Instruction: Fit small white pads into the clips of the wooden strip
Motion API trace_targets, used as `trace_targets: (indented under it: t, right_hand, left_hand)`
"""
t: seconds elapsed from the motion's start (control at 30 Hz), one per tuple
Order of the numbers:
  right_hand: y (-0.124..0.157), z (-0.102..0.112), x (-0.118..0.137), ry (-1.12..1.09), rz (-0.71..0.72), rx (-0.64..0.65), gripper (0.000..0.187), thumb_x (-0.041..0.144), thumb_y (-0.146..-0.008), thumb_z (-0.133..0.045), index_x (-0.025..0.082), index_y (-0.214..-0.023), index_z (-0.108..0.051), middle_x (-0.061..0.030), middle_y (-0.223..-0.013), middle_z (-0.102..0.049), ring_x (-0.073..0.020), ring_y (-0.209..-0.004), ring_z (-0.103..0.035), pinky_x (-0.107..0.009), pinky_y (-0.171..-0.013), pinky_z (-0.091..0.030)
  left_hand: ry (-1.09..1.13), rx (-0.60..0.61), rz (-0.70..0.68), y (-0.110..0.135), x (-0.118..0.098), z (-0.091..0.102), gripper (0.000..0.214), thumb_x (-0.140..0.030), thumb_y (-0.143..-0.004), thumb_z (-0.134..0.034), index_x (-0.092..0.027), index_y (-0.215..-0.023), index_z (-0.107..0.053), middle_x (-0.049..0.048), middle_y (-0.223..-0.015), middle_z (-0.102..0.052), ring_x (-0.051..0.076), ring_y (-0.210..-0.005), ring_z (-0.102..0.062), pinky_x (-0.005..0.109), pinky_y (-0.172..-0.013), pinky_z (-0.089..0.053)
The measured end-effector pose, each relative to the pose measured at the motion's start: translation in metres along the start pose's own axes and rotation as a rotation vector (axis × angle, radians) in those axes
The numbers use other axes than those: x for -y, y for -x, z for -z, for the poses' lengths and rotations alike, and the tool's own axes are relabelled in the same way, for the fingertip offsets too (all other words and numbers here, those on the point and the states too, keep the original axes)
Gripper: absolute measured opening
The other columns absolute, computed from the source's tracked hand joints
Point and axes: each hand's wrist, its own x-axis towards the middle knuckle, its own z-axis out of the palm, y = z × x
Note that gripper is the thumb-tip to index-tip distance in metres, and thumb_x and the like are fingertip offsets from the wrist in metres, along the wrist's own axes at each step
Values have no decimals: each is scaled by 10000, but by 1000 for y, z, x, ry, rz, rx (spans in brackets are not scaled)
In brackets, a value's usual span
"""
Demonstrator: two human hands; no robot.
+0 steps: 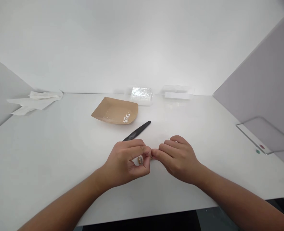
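My left hand (126, 162) and my right hand (178, 157) meet fingertip to fingertip over the white table (60, 154), near its front edge. Both are curled into pinches around a small pale brown item (140, 159), too small to name. Just behind my left hand lies a slim black tool (138, 131), flat on the table and touching neither hand. Farther back sits a brown paper tray (113, 110) holding several small whitish fragments (126, 118) near its right end.
Crumpled white tissues (36, 100) lie at the back left. Two clear plastic boxes (142, 94) (178, 93) stand by the back wall. A clear sheet (264, 134) with small coloured spots leans against the right partition. White partitions enclose three sides.
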Motion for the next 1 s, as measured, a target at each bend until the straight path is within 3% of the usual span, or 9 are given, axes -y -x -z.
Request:
trace_targets:
  t: [0.3,0.53,0.77,1.0]
  right_hand:
    - [2,-4,-1,-117,-37,-19,150,100,-1000,-610,215,-932,-679,65,-627,-508,-104,-600,-411,-300,-704,-302]
    - [-1,-6,-3,-244,-79,-53,115,147,-1033,-606,206,-977,-687,63,-635,-546,-96,-582,-444,-291,-701,-319]
    - [1,-9,-6,-301,-98,-49,127,144,-1043,-581,205,-986,-677,62,-651,-533,-96,-586,-431,-293,-706,-325]
    - [1,-8,-9,-294,-113,-83,145,122,-1036,-571,211,-1007,-681,56,-653,-538,-100,-586,-438,-296,-702,-325]
  left_hand:
    - [300,82,340,-3,-7,-3,153,-67,-786,-602,-167,-686,-660,-4,-704,-664,111,-639,-652,190,-589,-557]
    - [602,99,594,-5,-9,-2,115,-153,-810,-685,-150,-701,-652,21,-737,-694,200,-736,-781,209,-590,-592]
    - [805,139,657,-3,-4,-2,190,-286,-928,-714,-144,-803,-691,40,-797,-723,200,-789,-790,206,-603,-605]
    - [847,149,628,-1,-1,0,261,-413,-968,-712,-152,-956,-718,54,-865,-727,198,-784,-778,224,-566,-622]
